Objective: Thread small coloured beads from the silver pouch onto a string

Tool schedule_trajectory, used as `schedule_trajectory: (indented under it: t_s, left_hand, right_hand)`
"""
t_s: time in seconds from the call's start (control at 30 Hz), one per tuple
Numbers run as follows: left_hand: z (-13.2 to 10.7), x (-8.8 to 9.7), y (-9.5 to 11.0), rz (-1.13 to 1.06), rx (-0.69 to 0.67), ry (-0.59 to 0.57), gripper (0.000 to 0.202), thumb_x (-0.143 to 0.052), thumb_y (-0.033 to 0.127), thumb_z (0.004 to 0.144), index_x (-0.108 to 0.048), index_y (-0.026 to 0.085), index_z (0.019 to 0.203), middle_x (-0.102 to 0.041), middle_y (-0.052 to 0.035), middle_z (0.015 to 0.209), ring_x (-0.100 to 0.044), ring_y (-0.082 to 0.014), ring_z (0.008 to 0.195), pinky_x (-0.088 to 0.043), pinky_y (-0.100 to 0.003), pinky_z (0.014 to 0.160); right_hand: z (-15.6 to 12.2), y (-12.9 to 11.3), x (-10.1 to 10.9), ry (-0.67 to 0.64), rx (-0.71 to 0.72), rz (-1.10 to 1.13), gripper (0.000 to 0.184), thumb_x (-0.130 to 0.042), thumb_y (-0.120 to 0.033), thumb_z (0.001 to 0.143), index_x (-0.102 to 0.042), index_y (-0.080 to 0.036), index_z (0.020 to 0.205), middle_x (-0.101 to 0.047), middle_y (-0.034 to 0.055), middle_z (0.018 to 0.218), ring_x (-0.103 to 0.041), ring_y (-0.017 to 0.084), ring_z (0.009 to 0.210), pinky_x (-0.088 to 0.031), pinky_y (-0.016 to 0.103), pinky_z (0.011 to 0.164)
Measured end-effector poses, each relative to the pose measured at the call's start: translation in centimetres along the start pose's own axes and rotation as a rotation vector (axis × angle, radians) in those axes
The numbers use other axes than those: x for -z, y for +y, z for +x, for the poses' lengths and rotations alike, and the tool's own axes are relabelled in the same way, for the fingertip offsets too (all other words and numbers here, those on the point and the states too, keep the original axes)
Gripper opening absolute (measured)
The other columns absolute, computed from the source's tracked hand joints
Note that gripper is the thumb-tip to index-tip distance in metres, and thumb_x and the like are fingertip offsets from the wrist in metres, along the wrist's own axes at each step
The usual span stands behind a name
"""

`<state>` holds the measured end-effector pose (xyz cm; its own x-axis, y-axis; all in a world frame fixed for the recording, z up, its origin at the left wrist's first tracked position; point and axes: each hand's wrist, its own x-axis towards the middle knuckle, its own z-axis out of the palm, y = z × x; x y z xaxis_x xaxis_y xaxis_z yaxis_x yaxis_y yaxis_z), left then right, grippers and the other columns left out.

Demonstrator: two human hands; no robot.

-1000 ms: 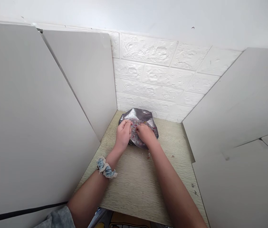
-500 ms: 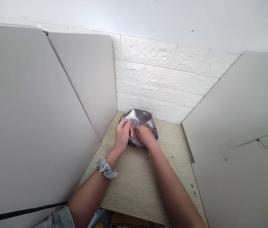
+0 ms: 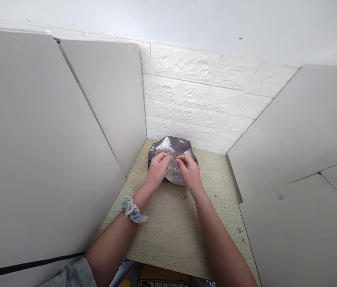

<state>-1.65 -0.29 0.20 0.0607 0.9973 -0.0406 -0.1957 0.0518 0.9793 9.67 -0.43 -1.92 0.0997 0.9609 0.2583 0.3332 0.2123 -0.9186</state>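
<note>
A silvery foil-lined bag (image 3: 168, 142) lies open on the wooden surface, against the brick-pattern wall. Many small multicoloured beads (image 3: 174, 172) fill it. Above the beads, my left hand (image 3: 158, 167) pinches thumb and forefinger together; whatever is between them is too small to make out. Close beside it, my right hand (image 3: 189, 169) is also closed in a pinch, its fingertips facing the left ones with a small gap. What it holds cannot be made out either. A blue and white scrunchie (image 3: 134, 210) circles my left wrist.
White panels (image 3: 102, 99) stand on the left, and more panels (image 3: 300, 131) on the right. Small reddish bits (image 3: 186, 194) lie on the wooden surface (image 3: 168, 235) before the bag. Two small metal pieces (image 3: 240, 235) sit near its right edge.
My right hand has come up out of the beads, its fingers now pinched near the left fingertips. My left hand has shifted slightly right and down.
</note>
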Motion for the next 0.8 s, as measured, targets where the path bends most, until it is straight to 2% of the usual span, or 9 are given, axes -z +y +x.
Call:
schedule_trajectory:
  t_s: [0.13,0.23,0.33,0.47,0.63,0.8]
  left_hand:
    - [-0.1,-0.2,-0.3,0.141,-0.058,-0.077,0.017,-0.050,0.031,0.068,-0.053,0.014,0.066,-0.034,0.0076,0.037,-0.031,-0.0038,0.034,-0.025,-0.018,0.037]
    - [-0.1,-0.3,-0.5,0.207,-0.113,-0.131,0.019,-0.050,0.032,0.069,-0.056,0.014,0.067,-0.046,0.0041,0.045,-0.042,-0.0061,0.044,-0.033,-0.019,0.046]
    - [-0.1,-0.2,-0.7,0.247,-0.137,-0.177,0.020,-0.051,0.032,0.069,-0.058,0.014,0.067,-0.057,0.0005,0.060,-0.051,-0.0088,0.060,-0.039,-0.020,0.058]
    - [-0.2,-0.3,-0.7,0.271,-0.150,-0.213,0.020,-0.050,0.031,0.069,-0.059,0.013,0.069,-0.060,-0.0018,0.071,-0.053,-0.0116,0.071,-0.040,-0.022,0.067]
    - [-0.4,-0.3,-0.5,0.285,-0.164,-0.211,0.020,-0.049,0.032,0.070,-0.058,0.013,0.069,-0.059,-0.0014,0.069,-0.053,-0.0115,0.069,-0.040,-0.023,0.065]
    - [-0.5,-0.3,-0.5,0.310,-0.156,-0.199,0.019,-0.049,0.031,0.068,-0.054,0.014,0.063,-0.053,0.0015,0.060,-0.048,-0.0090,0.059,-0.038,-0.021,0.058]
  right_hand:
    - [-1.5,-0.5,0.3,0.064,-0.265,0.681,0.018,-0.058,-0.032,0.065,-0.057,-0.018,0.077,-0.058,0.0005,0.079,-0.054,0.012,0.072,-0.046,0.028,0.066]
    - [-2.0,-0.6,0.2,0.053,-0.333,0.910,0.016,-0.062,-0.030,0.064,-0.059,-0.017,0.074,-0.060,0.0000,0.075,-0.056,0.011,0.072,-0.047,0.026,0.066]
    - [-2.1,-0.5,0.1,0.044,-0.337,1.004,0.014,-0.062,-0.028,0.065,-0.060,-0.017,0.072,-0.061,-0.0005,0.073,-0.057,0.010,0.070,-0.048,0.024,0.066]
    - [-2.2,-0.4,0.0,0.045,-0.341,1.057,0.012,-0.063,-0.026,0.065,-0.061,-0.017,0.071,-0.063,0.0003,0.072,-0.058,0.010,0.070,-0.049,0.024,0.067]
    - [-2.2,-0.2,-0.1,0.022,-0.341,1.056,0.012,-0.064,-0.026,0.065,-0.060,-0.018,0.074,-0.064,-0.0001,0.074,-0.059,0.010,0.072,-0.049,0.024,0.070]
    - [-2.2,-0.3,-0.2,0.025,-0.329,1.033,0.012,-0.064,-0.023,0.065,-0.060,-0.019,0.076,-0.063,-0.0021,0.071,-0.059,0.008,0.070,-0.049,0.023,0.069]
